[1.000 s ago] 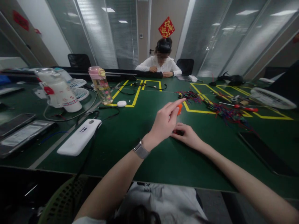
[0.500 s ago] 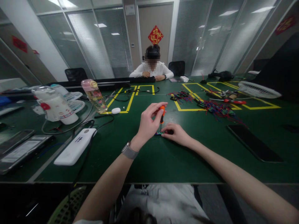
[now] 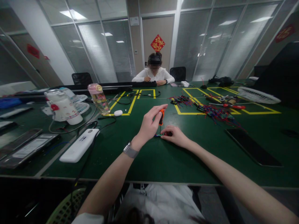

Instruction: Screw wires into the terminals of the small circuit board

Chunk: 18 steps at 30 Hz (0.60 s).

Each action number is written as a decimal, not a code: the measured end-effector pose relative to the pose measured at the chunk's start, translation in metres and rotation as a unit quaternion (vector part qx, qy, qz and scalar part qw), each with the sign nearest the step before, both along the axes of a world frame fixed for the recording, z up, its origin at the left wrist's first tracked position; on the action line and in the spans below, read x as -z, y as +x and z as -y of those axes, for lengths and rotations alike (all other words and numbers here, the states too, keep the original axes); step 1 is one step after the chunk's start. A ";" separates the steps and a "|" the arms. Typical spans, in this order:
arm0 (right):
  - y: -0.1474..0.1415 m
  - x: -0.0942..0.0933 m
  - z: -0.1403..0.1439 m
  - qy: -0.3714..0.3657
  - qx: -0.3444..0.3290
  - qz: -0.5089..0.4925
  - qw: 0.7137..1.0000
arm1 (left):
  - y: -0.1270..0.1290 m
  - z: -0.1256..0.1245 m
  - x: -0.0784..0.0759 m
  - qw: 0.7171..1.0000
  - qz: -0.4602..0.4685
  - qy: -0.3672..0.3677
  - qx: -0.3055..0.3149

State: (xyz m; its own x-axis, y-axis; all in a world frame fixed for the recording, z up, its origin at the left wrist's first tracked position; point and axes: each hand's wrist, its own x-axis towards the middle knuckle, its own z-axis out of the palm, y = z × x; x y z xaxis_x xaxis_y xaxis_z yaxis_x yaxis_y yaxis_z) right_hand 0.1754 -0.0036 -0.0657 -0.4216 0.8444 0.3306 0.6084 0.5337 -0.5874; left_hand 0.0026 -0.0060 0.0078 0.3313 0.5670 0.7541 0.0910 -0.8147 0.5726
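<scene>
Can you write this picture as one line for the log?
left hand: holds orange screwdriver upright | right hand: pins small board | green table

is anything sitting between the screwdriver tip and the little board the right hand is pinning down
Nothing visible does. The left hand holds the orange screwdriver upright, its shaft running straight down to the small board, which the right hand holds on the green table. The exact contact point is too small to make out.

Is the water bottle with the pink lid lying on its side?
No, the water bottle stands upright on the green table.
</scene>
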 end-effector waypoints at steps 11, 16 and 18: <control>0.000 -0.005 0.001 -0.019 -0.001 -0.001 1.000 | 0.000 -0.002 0.002 0.994 0.014 0.036 -0.100; 0.000 -0.004 0.000 -0.017 -0.002 0.002 1.000 | -0.003 -0.006 0.002 0.999 0.032 -0.024 -0.017; 0.000 -0.003 0.000 -0.018 -0.003 0.002 1.000 | -0.002 -0.006 0.003 0.998 0.046 -0.038 -0.009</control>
State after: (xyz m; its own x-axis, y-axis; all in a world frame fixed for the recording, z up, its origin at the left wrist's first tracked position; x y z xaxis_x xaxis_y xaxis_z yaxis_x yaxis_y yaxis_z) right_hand 0.1752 -0.0039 -0.0623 -0.4281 0.8531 0.2982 0.6073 0.5160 -0.6041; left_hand 0.0005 0.0005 0.0045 0.2519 0.6285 0.7359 0.0485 -0.7677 0.6390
